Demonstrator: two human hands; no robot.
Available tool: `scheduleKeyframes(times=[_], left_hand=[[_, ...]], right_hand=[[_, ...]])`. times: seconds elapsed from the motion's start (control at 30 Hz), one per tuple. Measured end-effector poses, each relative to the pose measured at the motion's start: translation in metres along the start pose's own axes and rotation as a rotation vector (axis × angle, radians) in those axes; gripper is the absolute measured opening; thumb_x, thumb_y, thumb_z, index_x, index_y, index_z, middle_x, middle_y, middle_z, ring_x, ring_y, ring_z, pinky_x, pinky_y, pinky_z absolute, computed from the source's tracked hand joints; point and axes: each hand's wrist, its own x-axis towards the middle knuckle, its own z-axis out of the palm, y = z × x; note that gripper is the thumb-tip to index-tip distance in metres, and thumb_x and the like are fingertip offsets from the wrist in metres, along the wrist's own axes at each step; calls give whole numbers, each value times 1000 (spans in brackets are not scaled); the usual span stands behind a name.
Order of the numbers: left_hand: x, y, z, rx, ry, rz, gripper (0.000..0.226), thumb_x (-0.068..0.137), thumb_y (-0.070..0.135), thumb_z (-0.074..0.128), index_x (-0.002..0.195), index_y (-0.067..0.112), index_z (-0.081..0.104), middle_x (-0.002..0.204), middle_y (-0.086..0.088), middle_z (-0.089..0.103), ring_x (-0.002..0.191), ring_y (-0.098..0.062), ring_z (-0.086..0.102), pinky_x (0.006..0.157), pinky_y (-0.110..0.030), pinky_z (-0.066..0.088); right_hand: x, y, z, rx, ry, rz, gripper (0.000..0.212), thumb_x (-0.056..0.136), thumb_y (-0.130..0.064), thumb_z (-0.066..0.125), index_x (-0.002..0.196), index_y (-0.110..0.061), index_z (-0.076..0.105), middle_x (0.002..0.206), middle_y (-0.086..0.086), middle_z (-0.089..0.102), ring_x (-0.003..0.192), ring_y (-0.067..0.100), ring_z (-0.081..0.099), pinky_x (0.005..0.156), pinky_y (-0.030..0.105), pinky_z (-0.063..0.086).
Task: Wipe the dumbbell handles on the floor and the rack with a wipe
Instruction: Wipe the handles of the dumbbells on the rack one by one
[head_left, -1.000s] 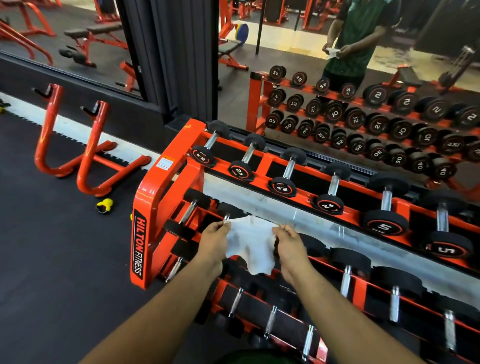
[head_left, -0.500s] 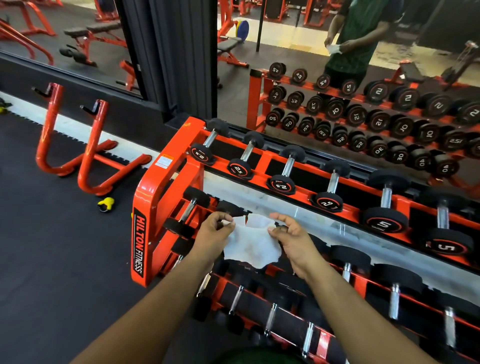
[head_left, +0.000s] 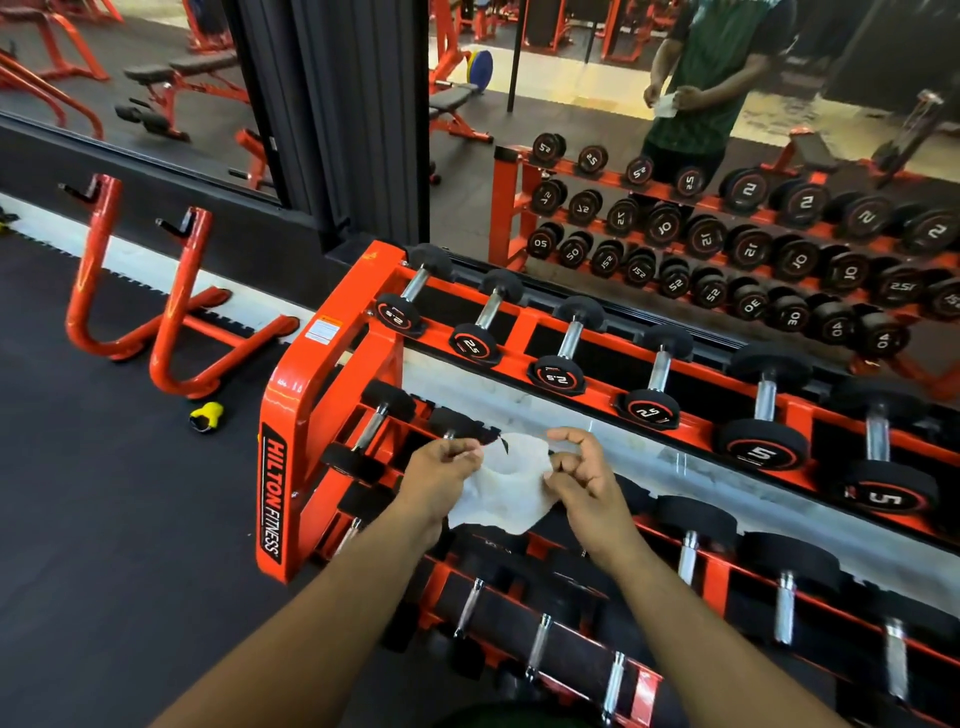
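Dumbbell handles on the orange rack (head_left: 291, 415) have not yet been touched by the white wipe (head_left: 506, 488), which hangs in the air between both hands above the near-left end of the rack's middle tier. Compared with 1 second ago, when the sheet was stretched out flat and wide between the hands, it now sags and bunches: the hands have drawn closer together and the top edge has folded down into a loose pouch. The left hand (head_left: 439, 475) pinches the wipe's upper left corner between thumb and curled fingers. The right hand (head_left: 582, 478) has changed its hold; its thumb and 1 or 2 fingertips nip the right edge of the sheet while the other fingers curl above it, so the grip looks light, and it cannot be told exactly how many fingers are on the cloth. I judge this to be a gathering or folding step, getting the wipe into a pad that 1 hand can wrap round a bar. The nearest chrome handles lie just beyond and below the hands on the middle tier, partly hidden by the wipe, with a 2.5 dumbbell (head_left: 400, 304) at the far-left end of the top tier also within easy reach. No dumbbell on the floor shows near the rack; only a small yellow object (head_left: 206, 415) lies on the black mat to the left. The mirror (head_left: 675, 156) behind the rack reflects the person holding the wipe in front of the body. Wiping itself seems wholly ahead.
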Motion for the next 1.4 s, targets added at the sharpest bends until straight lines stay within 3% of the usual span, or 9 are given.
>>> scheduleKeyframes(times=[0.17, 0.3, 0.4, 0.5, 0.63, 0.83, 1.03, 1.2, 1.4], left_hand=[[-1, -5, -6, 212, -157, 251, 49, 98, 22, 69, 143, 34, 54, 121, 3, 69, 113, -12, 65, 98, -31, 53], [-5, -8, -5, 364, -170, 354, 50, 97, 24, 69, 142, 37, 52, 84, 9, 64, 80, -2, 62, 76, -16, 48], [-3, -13, -6, 443, -58, 241, 51, 93, 45, 70, 138, 26, 58, 113, 8, 69, 103, -8, 65, 93, -30, 53], [1, -15, -6, 550, 48, 194, 35, 92, 51, 67, 104, 19, 72, 96, 6, 73, 91, -13, 67, 86, -39, 56], [3, -14, -6, 480, 121, 219, 44, 98, 35, 65, 65, 10, 49, 59, -3, 47, 58, -20, 45, 61, -36, 41], [-8, -11, 1, -18, 181, -4, 30, 104, 30, 57, 83, 9, 61, 68, -1, 59, 65, -18, 55, 55, -27, 46], [-9, -6, 6, 40, 163, 78, 41, 107, 37, 50, 77, 9, 51, 67, -1, 49, 67, -14, 44, 65, -28, 41], [-4, -6, -7, 75, 117, 85, 32, 98, 41, 65, 123, 22, 59, 114, -2, 66, 100, -13, 62, 78, -27, 51], [-10, -9, -24, 163, -256, 234, 56, 90, 10, 77, 135, 35, 53, 99, -4, 76, 78, -13, 71, 63, -27, 54]], right_hand=[[13, 0, -1, 57, 45, 531, 59, 86, -74, 54, 124, -30, 63, 122, -2, 71, 112, 21, 67, 100, 47, 53], [17, -4, 12, -88, -34, 507, 32, 96, -43, 64, 97, -13, 75, 91, 3, 78, 88, 22, 72, 77, 32, 58], [17, -1, 19, -204, 54, 349, 23, 100, -28, 60, 88, -12, 72, 77, -3, 73, 67, 6, 62, 59, 19, 50], [16, -1, 20, -257, 85, 257, 24, 100, -25, 58, 82, -16, 70, 72, -8, 69, 59, -3, 59, 52, 12, 45], [16, 1, 15, -223, 152, 231, 23, 100, -26, 59, 81, -17, 71, 75, -7, 69, 65, 3, 59, 57, 15, 44], [16, 5, 13, 154, 284, 432, 20, 101, -29, 58, 87, -20, 70, 85, 0, 74, 87, 22, 66, 86, 48, 58], [11, 12, 12, 275, 31, 649, 52, 98, -65, 44, 121, -23, 64, 113, 8, 75, 105, 30, 72, 94, 56, 56], [7, 18, 4, 158, 64, 412, 42, 93, -12, 70, 131, -18, 53, 109, 7, 76, 104, 27, 72, 92, 48, 57], [15, 17, -5, -31, 216, 256, 37, 95, -18, 70, 126, -26, 52, 107, -1, 73, 93, 13, 73, 80, 29, 59]])
